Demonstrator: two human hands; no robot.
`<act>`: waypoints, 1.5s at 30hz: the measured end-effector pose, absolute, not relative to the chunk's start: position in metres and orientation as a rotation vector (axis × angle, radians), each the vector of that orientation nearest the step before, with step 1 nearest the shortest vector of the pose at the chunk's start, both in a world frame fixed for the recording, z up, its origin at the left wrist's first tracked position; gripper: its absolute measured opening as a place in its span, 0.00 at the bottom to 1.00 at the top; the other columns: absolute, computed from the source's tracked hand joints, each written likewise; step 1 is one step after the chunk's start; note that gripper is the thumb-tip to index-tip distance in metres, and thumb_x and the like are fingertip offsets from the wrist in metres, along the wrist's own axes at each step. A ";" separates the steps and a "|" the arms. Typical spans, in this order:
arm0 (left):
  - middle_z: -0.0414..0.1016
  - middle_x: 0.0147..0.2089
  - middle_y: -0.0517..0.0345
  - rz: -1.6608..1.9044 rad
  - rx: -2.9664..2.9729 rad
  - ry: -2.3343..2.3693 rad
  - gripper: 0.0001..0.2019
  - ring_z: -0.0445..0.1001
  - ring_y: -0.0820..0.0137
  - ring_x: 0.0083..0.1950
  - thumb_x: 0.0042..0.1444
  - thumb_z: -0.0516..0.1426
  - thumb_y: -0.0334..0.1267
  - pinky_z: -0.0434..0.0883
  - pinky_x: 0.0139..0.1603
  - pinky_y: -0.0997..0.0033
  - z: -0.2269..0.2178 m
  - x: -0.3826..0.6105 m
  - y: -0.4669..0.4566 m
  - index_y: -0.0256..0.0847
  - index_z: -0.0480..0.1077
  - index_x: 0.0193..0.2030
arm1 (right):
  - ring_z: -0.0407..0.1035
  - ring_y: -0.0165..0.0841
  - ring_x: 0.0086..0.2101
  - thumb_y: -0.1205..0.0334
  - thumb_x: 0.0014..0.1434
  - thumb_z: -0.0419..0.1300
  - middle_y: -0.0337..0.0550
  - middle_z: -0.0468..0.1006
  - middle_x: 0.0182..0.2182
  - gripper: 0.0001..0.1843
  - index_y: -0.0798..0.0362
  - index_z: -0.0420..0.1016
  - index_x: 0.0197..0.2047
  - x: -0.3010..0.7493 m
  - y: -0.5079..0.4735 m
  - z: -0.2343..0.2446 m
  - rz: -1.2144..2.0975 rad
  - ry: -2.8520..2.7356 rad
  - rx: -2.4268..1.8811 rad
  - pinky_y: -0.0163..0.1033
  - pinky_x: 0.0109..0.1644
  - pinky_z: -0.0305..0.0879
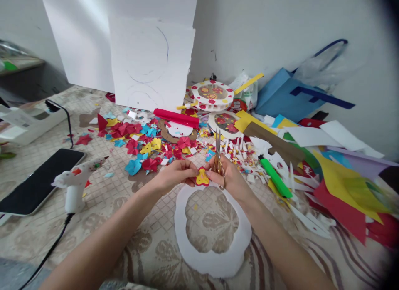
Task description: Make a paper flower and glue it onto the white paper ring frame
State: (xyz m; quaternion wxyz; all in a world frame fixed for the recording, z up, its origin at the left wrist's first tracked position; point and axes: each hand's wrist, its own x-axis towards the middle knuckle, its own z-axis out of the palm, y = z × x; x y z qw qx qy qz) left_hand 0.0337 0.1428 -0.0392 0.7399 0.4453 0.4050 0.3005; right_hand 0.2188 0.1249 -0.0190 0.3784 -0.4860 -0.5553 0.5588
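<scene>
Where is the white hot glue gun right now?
In the head view, the white hot glue gun stands left of the left hand, beside the black phone.

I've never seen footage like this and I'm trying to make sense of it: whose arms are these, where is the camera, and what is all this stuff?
The camera sits on a person's head, looking down at their own two bare arms.

The left hand pinches a small red and yellow paper flower. The right hand holds gold scissors, blades pointing up, and touches the flower too.

Below the hands lies a white paper ring with a flower-shaped hole on a patterned cloth. Around it are a glue gun, a dark phone, a green marker, folded paper flowers, scraps and coloured sheets. White boards lean against the wall.
</scene>
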 end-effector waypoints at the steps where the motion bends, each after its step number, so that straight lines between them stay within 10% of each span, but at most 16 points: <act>1: 0.73 0.26 0.58 0.657 0.978 0.890 0.07 0.72 0.76 0.26 0.47 0.62 0.37 0.71 0.30 0.76 -0.039 0.034 0.143 0.35 0.69 0.27 | 0.63 0.28 0.28 0.62 0.46 0.65 0.36 0.70 0.30 0.15 0.50 0.63 0.34 0.219 0.125 -0.019 1.429 -1.412 -1.237 0.36 0.32 0.60; 45: 0.72 0.25 0.60 0.618 0.962 0.912 0.06 0.72 0.76 0.25 0.46 0.61 0.35 0.70 0.29 0.75 -0.041 0.034 0.145 0.35 0.68 0.27 | 0.62 0.28 0.28 0.62 0.47 0.64 0.37 0.70 0.33 0.15 0.50 0.62 0.35 0.223 0.124 -0.018 1.330 -1.549 -1.238 0.36 0.33 0.61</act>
